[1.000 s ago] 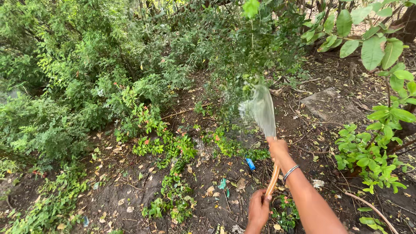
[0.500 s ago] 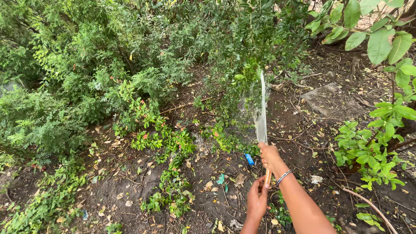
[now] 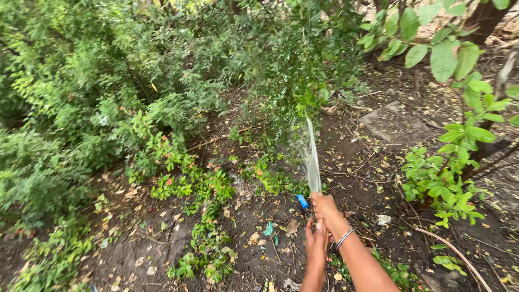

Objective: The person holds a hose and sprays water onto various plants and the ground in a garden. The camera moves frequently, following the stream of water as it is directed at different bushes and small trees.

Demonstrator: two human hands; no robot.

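Right hand point(image 3: 326, 206), metal bangle point(image 3: 345, 237) at the wrist, has its grip closed round the hose end, which is almost wholly hidden inside the fist. Left hand point(image 3: 315, 242) just behind and below it, grip closed on the same hose, touching the right. Flat water spray point(image 3: 312, 157) fans up from the right fist toward the shrubs point(image 3: 281, 70). Blue scrap point(image 3: 302, 201) lies on bare soil point(image 3: 162, 238) just left of the hands.

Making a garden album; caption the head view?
Both hands, right hand ahead of left hand, spray water toward leafy shrubs.
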